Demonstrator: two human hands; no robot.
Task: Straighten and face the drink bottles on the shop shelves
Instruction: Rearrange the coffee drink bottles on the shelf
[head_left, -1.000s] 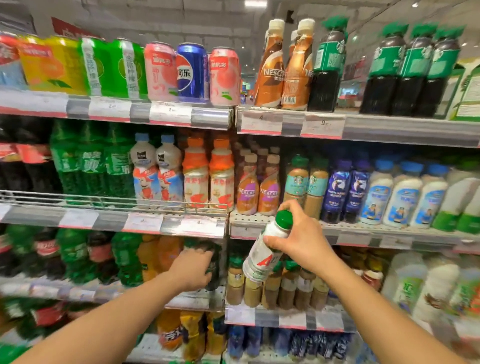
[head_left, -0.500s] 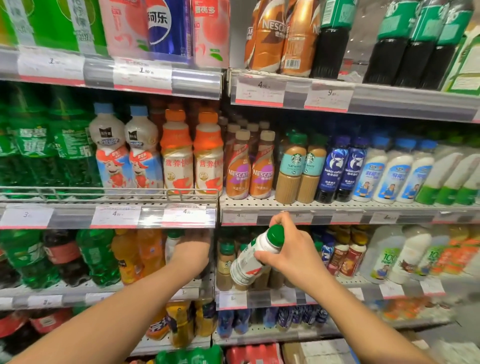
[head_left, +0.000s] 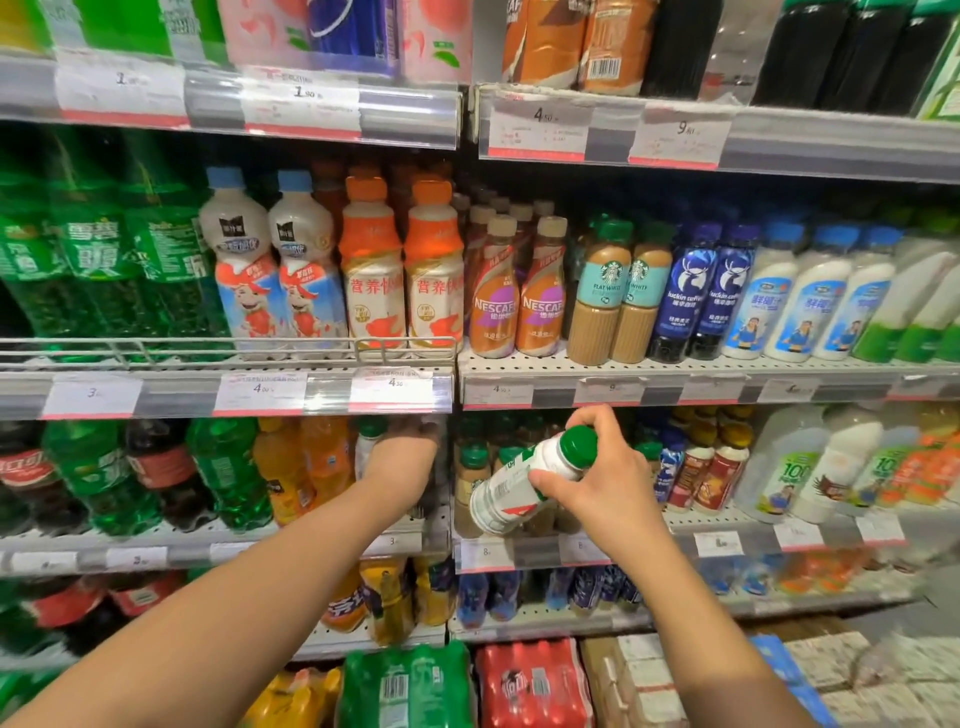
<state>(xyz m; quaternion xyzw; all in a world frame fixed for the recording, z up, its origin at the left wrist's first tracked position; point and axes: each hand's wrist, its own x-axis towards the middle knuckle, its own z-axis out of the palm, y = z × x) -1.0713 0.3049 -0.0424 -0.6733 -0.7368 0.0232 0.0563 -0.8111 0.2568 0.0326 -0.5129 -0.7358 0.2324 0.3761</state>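
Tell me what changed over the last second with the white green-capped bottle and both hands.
The right hand keeps its grip near the neck of the white green-capped bottle and has brought it down from in front of the middle shelf's edge to the shelf below, tipping it further over, cap up and to the right. The left hand stays reached into the lower shelf beside the orange soda bottles; its fingers are hidden.

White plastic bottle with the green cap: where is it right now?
Head view, right of centre: the white plastic bottle with the green cap is tilted in the right hand, held in front of the brown green-capped bottles on the third shelf down.
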